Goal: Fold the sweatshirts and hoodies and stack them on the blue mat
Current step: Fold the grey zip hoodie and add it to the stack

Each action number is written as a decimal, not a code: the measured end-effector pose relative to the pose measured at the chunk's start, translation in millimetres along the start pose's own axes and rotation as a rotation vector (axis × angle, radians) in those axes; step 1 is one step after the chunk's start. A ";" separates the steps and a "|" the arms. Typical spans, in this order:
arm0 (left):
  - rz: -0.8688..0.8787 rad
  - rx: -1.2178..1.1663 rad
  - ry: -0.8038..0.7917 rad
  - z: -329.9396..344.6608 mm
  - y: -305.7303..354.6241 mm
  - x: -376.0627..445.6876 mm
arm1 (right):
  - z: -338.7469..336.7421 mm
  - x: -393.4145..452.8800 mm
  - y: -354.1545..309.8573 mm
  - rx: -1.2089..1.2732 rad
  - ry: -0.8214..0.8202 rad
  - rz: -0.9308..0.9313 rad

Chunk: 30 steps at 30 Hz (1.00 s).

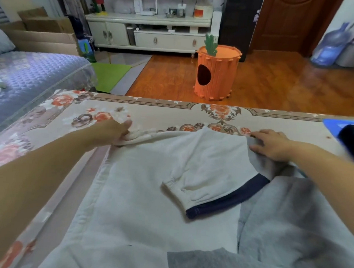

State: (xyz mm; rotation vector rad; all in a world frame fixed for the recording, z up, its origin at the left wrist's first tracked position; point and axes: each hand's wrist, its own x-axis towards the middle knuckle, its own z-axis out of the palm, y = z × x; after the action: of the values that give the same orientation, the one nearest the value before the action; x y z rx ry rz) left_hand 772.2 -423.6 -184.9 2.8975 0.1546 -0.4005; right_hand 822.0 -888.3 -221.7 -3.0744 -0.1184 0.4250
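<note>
blue mat (334, 125) cropped at right edge, left fingertips (125, 136) hidden in cloth

free: floral tablecloth (152, 112) far strip | blocked: sweatshirt (149, 193) centre, grey garment (290, 219) right
</note>
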 end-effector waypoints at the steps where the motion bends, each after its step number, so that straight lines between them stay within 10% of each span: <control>1: 0.008 -0.019 0.037 1.3 -2.3 -1.7 | 10.1 3.0 2.6 0.016 0.007 0.016; 20: 0.294 -0.063 0.364 11.4 -13.6 -19.2 | 39.7 -25.2 -50.6 -0.069 0.280 0.216; 26: 0.468 0.065 0.046 36.2 -18.8 -67.8 | 41.2 -25.6 -49.9 -0.086 0.294 0.215; 30: 0.360 0.024 0.223 22.1 -12.3 -44.8 | 38.5 -27.1 -49.6 -0.089 0.282 0.197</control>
State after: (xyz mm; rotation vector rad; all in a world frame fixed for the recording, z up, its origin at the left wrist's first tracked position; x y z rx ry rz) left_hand 722.0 -419.9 -195.6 2.9010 -0.3360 -0.0173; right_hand 782.0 -840.0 -249.1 -3.2048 0.1791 -0.0139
